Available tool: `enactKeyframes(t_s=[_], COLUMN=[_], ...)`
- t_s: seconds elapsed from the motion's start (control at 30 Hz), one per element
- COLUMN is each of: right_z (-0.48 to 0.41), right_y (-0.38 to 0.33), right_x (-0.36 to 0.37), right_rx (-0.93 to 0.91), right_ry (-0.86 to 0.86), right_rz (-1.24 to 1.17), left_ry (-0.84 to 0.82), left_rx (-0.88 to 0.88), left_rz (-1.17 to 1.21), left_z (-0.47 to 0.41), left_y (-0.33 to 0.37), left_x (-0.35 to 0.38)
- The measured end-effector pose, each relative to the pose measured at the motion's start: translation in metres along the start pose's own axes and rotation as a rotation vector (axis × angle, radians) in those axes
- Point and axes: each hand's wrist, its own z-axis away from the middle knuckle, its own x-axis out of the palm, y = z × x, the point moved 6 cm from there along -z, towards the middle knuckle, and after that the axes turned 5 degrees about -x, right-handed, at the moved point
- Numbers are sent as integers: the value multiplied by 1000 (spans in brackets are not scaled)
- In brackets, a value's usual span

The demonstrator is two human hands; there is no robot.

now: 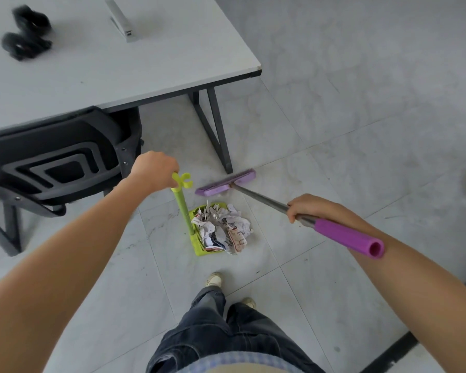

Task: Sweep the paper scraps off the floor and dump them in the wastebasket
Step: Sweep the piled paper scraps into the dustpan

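Paper scraps (221,230): crumpled white and printed bits, some with red and black print, heaped in one pile at centre frame. Most of the pile sits inside the dustpan (198,246); its right side spills past the pan's edge toward the floor (334,117).

Dustpan: lime green, comb teeth along its left rim, flat on the grey tiles. Its green handle (184,211) stands near upright with a clip at the top.

Left hand (155,168): fingers curled down round the top of the handle, gripping it.

Right hand (304,208): fingers wrapped round the metal shaft of the broom (264,199), just above the purple grip (347,238), whose end lies along the forearm.

Broom head (226,183): purple, just above the dustpan in the frame, close to the scraps. Cannot tell whether it touches the floor.

Desk (119,71): grey top, upper left. It carries two black blurred items (24,36), possibly straps, and a grey stapler-like object (121,20).

Black chair (59,162): tucked under the desk at left.

Lower centre: dark jeans (226,332) and two light shoes (214,279).
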Motion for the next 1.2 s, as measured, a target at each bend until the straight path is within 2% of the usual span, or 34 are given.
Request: enactKeyframes(t_s=[0.3, 0.5, 0.63, 0.8, 0.97, 1.1, 1.2], right_z=[38, 65, 76, 98, 87, 51, 35], right_y=[58, 72, 92, 94, 73, 50, 33], right_x=[0, 21, 20, 1, -9, 12, 22], right_rx=[94, 77, 184, 203, 159, 86, 127], right_ry=[0, -13, 42, 68, 96, 67, 99], right_rz=[34, -283, -706, -856, -836, -684, -621], left_ry=[24, 37, 45, 51, 43, 35, 31], left_rx=[0, -2, 14, 17, 32, 20, 22], left_rz=[-26, -27, -38, -19, -10, -9, -12], left_z=[-2, -1, -1, -2, -4, -2, -2], left_y=[0, -2, 0, -2, -1, -1, -2], left_x=[1, 1, 1, 0, 2, 1, 3])
